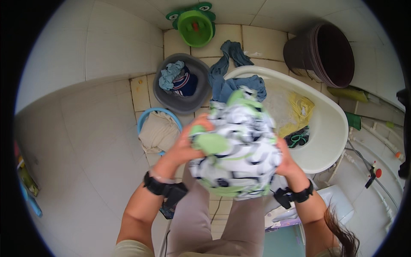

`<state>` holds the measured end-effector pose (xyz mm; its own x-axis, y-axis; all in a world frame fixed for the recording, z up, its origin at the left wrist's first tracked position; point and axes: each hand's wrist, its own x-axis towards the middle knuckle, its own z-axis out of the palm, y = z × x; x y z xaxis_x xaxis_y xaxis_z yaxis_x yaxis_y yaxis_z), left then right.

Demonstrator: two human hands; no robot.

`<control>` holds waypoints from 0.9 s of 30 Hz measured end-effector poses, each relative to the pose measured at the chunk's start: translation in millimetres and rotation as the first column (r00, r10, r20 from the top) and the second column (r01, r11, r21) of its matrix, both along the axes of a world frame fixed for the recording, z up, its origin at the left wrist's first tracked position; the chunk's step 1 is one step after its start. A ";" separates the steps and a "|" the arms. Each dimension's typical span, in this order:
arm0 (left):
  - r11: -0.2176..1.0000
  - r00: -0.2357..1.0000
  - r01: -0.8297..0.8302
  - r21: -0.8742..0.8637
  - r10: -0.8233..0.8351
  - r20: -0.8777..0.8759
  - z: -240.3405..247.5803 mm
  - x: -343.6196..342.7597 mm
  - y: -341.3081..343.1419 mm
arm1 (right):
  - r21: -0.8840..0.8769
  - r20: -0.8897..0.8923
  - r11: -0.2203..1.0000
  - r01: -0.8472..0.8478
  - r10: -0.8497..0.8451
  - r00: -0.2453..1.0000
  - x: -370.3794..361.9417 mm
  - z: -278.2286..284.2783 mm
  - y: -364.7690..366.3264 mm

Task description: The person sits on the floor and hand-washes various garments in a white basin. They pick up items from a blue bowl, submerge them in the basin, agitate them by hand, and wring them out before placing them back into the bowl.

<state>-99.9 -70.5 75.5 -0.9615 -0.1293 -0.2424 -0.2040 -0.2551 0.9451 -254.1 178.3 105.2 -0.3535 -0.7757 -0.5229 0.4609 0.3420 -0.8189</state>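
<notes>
Between my two hands is a bunched white cloth with black marks and green patches, slightly blurred; whether it is a garment I cannot tell. My left hand grips its left side, fingers curled over a green part. On the opposite side my right hand holds the edge, its fingers partly hidden by the fabric. Beyond the cloth stands a white tub holding water, a yellow cloth and a dark cloth with green cord. Blue jeans-like fabric hangs over the tub's left rim onto the floor.
Left of the tub are a grey basin with blue clothes and a light-blue basin with beige cloth. A green frog-shaped potty stands by the back wall. A dark bucket leans at back right, near wall pipes.
</notes>
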 end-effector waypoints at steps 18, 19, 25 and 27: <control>0.890 0.727 -0.407 -0.204 0.451 0.518 -120.5 4.1 -100.1 | 0.134 -0.214 0.975 0.178 -0.147 0.966 70.5 -114.4 -72.2; 0.924 0.765 -0.362 -0.123 0.370 0.527 -109.0 -0.8 -71.8 | 0.157 -0.248 0.967 0.200 -0.157 0.956 69.0 -124.8 -40.6; 0.943 0.900 0.070 0.325 -0.201 0.388 -70.9 -34.8 110.0 | 0.636 -0.520 0.710 0.302 0.105 0.848 9.9 -214.7 211.8; 0.886 0.844 0.175 0.429 -0.359 0.397 -84.4 -37.4 163.3 | 0.762 -0.521 0.603 0.237 0.353 0.777 -10.7 -237.5 276.2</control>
